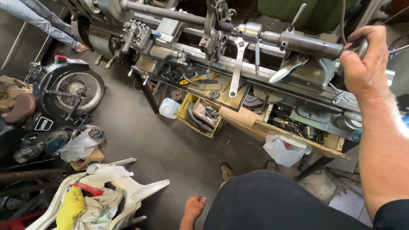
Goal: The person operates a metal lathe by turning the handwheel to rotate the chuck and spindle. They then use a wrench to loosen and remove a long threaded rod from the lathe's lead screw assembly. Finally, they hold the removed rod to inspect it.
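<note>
Right hand [365, 64] closed around handwheel [361, 46] at lathe [298, 87] tailstock [309, 44] end, right edge. Tailstock long axis runs left from hand toward chuck [249, 31]. Left hand out of view.

Floor: bare grey concrete [140, 136], daylit, stained.
Nine o'clock: motorcycle [64, 91] parked by the wall.
Seven o'clock: white plastic chair [136, 191] piled with rags [100, 206].
Centre: yellow crate [200, 117], white jug [169, 107].
</note>
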